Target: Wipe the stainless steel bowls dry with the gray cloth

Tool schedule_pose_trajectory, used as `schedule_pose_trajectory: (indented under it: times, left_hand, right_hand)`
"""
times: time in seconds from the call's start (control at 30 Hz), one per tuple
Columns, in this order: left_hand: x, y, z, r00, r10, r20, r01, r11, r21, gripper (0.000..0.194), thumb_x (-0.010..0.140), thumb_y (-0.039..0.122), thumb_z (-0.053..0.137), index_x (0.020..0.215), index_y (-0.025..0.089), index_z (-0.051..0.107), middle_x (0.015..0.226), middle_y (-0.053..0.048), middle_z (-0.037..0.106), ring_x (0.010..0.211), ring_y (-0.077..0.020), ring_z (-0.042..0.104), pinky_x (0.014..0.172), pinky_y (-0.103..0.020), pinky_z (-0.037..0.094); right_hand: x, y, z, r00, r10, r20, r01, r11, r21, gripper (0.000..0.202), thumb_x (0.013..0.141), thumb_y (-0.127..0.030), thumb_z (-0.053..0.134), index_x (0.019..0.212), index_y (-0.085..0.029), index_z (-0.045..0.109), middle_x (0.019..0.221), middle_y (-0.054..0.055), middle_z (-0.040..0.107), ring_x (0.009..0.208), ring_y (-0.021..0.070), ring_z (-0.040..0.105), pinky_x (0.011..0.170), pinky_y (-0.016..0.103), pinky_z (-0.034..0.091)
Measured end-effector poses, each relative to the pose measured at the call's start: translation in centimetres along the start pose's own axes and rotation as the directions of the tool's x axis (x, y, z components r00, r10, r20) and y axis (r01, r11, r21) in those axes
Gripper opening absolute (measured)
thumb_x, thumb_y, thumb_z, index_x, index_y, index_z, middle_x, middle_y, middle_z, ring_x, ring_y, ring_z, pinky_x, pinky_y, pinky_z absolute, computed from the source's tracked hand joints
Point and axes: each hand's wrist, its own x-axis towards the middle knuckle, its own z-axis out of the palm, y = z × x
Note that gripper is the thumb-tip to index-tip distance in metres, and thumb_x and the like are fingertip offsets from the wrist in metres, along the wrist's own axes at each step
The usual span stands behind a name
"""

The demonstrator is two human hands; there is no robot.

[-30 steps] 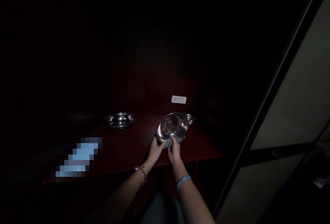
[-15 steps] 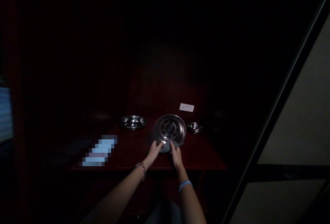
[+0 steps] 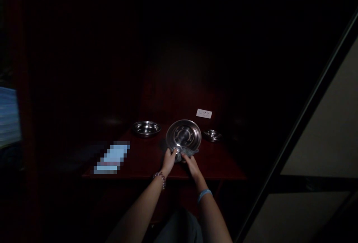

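Note:
A round, shiny metal dish (image 3: 184, 134) is tilted up toward me above the desk. My left hand (image 3: 168, 160) grips its near-left rim, thumb on the inner side. A grey cloth (image 3: 189, 151) is bunched over the near edge. My right hand (image 3: 191, 164) pinches this cloth against the rim with the thumb on top. The fingers beneath the dish are hidden on both sides. Another metal dish (image 3: 146, 128) lies on the desk to the left, and a smaller stack of metal dishes or bowls (image 3: 213, 135) sits to the right.
The dark red desk (image 3: 145, 164) has a blurred-out, light blue flat item (image 3: 114, 158) on its left part. A white socket plate (image 3: 204, 113) is on the back wall. A slanted dark-framed pale panel (image 3: 316, 131) stands at the right. The surroundings are very dark.
My right hand has turned and spread a little with the cloth, and more of it shows along the right of the rim. The view has shifted slightly.

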Motion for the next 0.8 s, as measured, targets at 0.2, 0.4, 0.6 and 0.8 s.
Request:
schedule_pose_trajectory:
  times: [0.2,0.4,0.6,0.8]
  left_hand:
    - [0.1,-0.7,0.0,1.0,-0.013,0.016,0.013,1.0,-0.011,0.035,0.075,0.039,0.07,0.099,0.014,0.068,0.106,-0.013,0.075,0.102,-0.0254,0.068,0.097,-0.039,0.048]
    - [0.2,-0.8,0.4,0.992,0.039,0.122,-0.032,0.998,-0.056,0.045,0.073,0.047,0.071,0.102,0.012,0.07,0.113,-0.014,0.074,0.11,-0.0277,0.067,0.104,-0.041,0.046]
    - [0.4,-1.2,0.9,0.984,0.059,0.168,-0.038,0.992,-0.121,0.053,0.073,0.046,0.071,0.112,0.011,0.068,0.121,-0.015,0.071,0.116,-0.0284,0.065,0.105,-0.041,0.046]
    - [0.3,-0.4,0.7,0.994,0.063,0.094,-0.055,0.995,-0.082,0.046,0.07,0.049,0.07,0.098,0.013,0.069,0.106,-0.014,0.075,0.103,-0.0279,0.069,0.096,-0.042,0.051]
  right_hand:
    - [0.5,0.4,0.4,0.99,-0.139,-0.001,0.139,0.99,0.025,0.05,0.069,-0.048,0.079,0.108,-0.017,0.074,0.115,0.008,0.075,0.11,0.0288,0.067,0.105,0.044,0.046]
    - [0.9,0.5,0.3,0.973,-0.203,-0.112,0.216,0.969,0.121,0.052,0.069,-0.048,0.08,0.112,-0.02,0.074,0.121,0.007,0.073,0.118,0.0295,0.064,0.109,0.045,0.044]
    - [1.8,1.3,-0.1,0.967,-0.207,-0.15,0.229,0.961,0.154,0.052,0.07,-0.046,0.078,0.115,-0.021,0.073,0.121,0.006,0.073,0.119,0.0294,0.064,0.109,0.047,0.044]
    - [2.2,1.8,-0.2,0.945,-0.25,-0.21,0.285,0.946,0.154,0.052,0.075,-0.045,0.073,0.119,-0.018,0.069,0.125,0.008,0.07,0.118,0.0273,0.064,0.107,0.044,0.045]
